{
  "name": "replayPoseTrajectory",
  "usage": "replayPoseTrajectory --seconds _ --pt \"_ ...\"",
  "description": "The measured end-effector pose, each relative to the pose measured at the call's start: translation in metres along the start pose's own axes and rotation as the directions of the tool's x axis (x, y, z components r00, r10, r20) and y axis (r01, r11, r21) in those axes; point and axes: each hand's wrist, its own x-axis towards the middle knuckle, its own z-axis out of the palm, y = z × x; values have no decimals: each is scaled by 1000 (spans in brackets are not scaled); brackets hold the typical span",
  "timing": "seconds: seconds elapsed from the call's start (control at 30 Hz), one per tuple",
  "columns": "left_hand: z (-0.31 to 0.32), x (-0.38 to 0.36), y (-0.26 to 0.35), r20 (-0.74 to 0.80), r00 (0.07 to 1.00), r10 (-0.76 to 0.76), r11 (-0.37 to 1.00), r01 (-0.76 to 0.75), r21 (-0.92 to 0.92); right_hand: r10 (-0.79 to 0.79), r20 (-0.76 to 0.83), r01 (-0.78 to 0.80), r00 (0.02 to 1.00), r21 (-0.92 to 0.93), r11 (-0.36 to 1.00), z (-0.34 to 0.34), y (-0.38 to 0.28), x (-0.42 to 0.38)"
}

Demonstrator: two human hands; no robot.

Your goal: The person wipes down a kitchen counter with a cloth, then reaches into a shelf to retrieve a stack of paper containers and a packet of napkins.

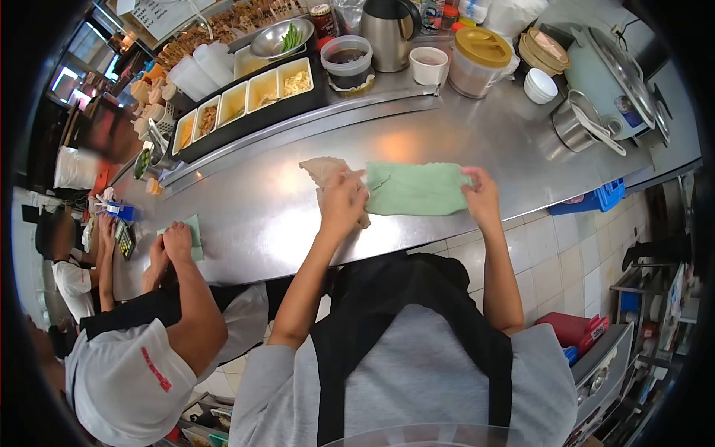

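The green cloth lies flat on the steel worktop, directly in front of the person. The left hand presses down on the cloth's left end, fingers curled over the edge; its grip covers a beige cloth that lies partly under that end. The right hand pinches the right edge of the green cloth between thumb and fingers.

Containers along the back of the worktop:
- A black tray holds a row of rectangular white bins; they contain pale shredded and chopped food, the exact kinds not discernible.
- A steel bowl holds green vegetables.
- A clear round tub holds a dark liquid.
- A white cup stands just beside a clear canister with a yellow lid; its contents are pale.
- A steel kettle stands behind the cup.
- A small steel pot carries a white ladle across its rim.
- Stacked white bowls stand near the pot.

To the left, a co-worker's hand rests on a second green cloth.
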Motion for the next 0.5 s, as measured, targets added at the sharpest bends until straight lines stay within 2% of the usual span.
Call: replayPoseTrajectory --seconds 0.03,0.07,0.1,0.13,0.17,0.2,0.23,0.3,0.33,0.37,0.4,0.43,0.5 --pt "-10 -4 -11 -96 995 14 999 -9 51 11 2 -11 1000 9 1000 11 -33 -6" --pt "-20 -8 -24 -192 981 33 995 -14 102 31 128 -50 991 150 987 24 -69 -10" --pt "-28 -13 -31 -218 976 -14 991 42 126 28 255 -101 967 281 955 33 -88 -10" --pt "-33 -14 -26 -221 975 -17 990 47 130 27 261 -103 965 283 954 40 -90 -8" --pt "-37 -15 -21 -187 956 -227 959 253 128 -77 209 46 975 146 988 46 -91 -5" --pt "-39 -16 -17 -155 890 -429 884 449 130 -188 174 191 967 -1 982 51 -90 -3" --pt "-38 -18 -20 -143 897 -417 880 438 181 -192 184 195 964 2 981 58 -79 -1" --pt "-33 -22 -30 -129 902 -412 889 429 159 -256 336 331 906 -188 925 77 -37 2" --pt "-32 -24 -34 -105 911 -398 901 410 140 -259 348 336 901 -182 924 90 -25 -4" --pt "-31 -25 -36 -123 902 -413 902 424 82 -384 409 541 828 -403 738 103 -14 -15" --pt "-32 -28 -38 -136 896 -423 896 435 84 -471 499 685 727 -565 459 112 -12 -21" --pt "-36 -30 -40 -135 898 -420 901 430 59 -477 507 696 718 -551 461 113 -9 -19" --pt "-41 -33 -50 -134 899 -416 908 418 -14 -292 536 600 792 -600 529 113 -13 -9"
